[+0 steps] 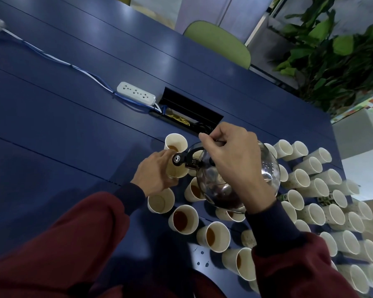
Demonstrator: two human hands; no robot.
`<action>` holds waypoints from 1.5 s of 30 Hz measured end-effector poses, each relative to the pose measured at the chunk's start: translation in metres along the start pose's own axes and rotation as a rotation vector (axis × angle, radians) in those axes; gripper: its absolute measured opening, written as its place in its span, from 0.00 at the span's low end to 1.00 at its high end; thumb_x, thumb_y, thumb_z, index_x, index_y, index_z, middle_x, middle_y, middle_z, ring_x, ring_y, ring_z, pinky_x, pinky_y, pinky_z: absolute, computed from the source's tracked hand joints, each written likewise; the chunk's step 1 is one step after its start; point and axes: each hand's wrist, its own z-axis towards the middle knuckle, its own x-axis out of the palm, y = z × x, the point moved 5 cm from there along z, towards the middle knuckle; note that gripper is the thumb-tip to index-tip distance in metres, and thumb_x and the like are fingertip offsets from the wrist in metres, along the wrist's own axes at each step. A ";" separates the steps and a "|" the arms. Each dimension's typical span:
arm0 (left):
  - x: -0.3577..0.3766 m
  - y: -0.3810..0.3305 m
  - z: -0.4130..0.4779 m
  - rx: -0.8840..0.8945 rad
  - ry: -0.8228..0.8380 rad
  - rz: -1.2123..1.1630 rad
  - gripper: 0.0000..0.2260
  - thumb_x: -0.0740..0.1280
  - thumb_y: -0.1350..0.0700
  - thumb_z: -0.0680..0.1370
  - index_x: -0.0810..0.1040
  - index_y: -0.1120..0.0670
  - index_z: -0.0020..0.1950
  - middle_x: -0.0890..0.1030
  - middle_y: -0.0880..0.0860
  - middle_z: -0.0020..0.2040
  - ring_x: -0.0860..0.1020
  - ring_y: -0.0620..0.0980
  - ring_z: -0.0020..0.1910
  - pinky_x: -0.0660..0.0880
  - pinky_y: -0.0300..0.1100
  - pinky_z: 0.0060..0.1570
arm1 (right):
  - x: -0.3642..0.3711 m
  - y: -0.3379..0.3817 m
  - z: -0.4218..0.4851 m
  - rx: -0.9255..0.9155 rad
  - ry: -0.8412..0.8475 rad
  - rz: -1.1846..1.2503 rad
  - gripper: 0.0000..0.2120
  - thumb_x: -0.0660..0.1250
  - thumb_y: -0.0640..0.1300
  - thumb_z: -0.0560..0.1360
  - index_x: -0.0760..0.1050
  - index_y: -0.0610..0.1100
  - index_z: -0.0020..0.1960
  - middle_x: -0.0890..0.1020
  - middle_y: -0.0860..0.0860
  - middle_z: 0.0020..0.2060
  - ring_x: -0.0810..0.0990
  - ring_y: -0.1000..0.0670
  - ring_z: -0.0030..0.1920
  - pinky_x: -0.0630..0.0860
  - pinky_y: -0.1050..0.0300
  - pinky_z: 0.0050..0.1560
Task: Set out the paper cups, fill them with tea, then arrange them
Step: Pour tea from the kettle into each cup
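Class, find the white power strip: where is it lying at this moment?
The power strip lies on the blue table, upper left of centre in the head view, just left of the black cable hatch.

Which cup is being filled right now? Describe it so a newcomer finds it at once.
On the blue table, find the shiny kettle held by the right hand. The paper cup sits directly under its spout. It is the only cup gripped by the left hand; the neighbouring cups stand untouched.
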 end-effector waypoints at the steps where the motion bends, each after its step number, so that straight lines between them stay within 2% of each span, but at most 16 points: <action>1: -0.001 0.000 0.000 -0.002 -0.003 -0.009 0.32 0.75 0.46 0.66 0.74 0.52 0.68 0.79 0.51 0.61 0.77 0.54 0.56 0.74 0.49 0.50 | 0.000 0.001 0.000 -0.007 0.001 -0.009 0.14 0.70 0.54 0.77 0.76 0.49 0.37 0.80 0.54 0.27 0.77 0.54 0.31 0.74 0.56 0.35; 5: 0.000 0.001 -0.001 -0.008 -0.006 -0.029 0.33 0.77 0.47 0.67 0.73 0.52 0.70 0.79 0.51 0.62 0.77 0.54 0.57 0.75 0.52 0.53 | -0.002 0.004 -0.001 -0.029 -0.004 -0.045 0.13 0.69 0.55 0.78 0.76 0.50 0.37 0.79 0.54 0.27 0.77 0.54 0.30 0.73 0.57 0.34; 13: 0.000 0.002 0.000 -0.024 -0.004 -0.021 0.30 0.78 0.48 0.68 0.73 0.49 0.68 0.79 0.48 0.62 0.77 0.52 0.58 0.75 0.54 0.55 | -0.004 0.008 -0.002 -0.047 -0.020 -0.063 0.13 0.68 0.55 0.77 0.76 0.49 0.38 0.80 0.53 0.27 0.78 0.53 0.31 0.78 0.48 0.38; 29: 0.006 0.007 0.003 -0.060 0.041 0.006 0.30 0.76 0.47 0.69 0.71 0.45 0.69 0.78 0.46 0.62 0.75 0.49 0.58 0.75 0.52 0.56 | -0.010 0.012 -0.003 -0.085 -0.058 -0.086 0.12 0.69 0.54 0.78 0.77 0.49 0.39 0.79 0.54 0.29 0.77 0.54 0.30 0.76 0.52 0.35; 33: 0.006 0.010 0.002 -0.049 0.028 0.005 0.30 0.76 0.47 0.69 0.70 0.44 0.69 0.78 0.45 0.61 0.75 0.48 0.57 0.74 0.49 0.54 | -0.010 0.012 -0.003 -0.086 -0.054 -0.094 0.12 0.69 0.54 0.78 0.77 0.49 0.39 0.79 0.54 0.29 0.77 0.54 0.31 0.77 0.51 0.35; 45: 0.010 0.013 0.003 -0.044 0.026 -0.001 0.31 0.76 0.46 0.69 0.69 0.43 0.69 0.78 0.44 0.60 0.75 0.48 0.57 0.74 0.48 0.55 | -0.011 0.009 -0.002 -0.095 -0.060 -0.077 0.12 0.69 0.54 0.78 0.77 0.49 0.39 0.79 0.54 0.28 0.77 0.54 0.30 0.77 0.51 0.34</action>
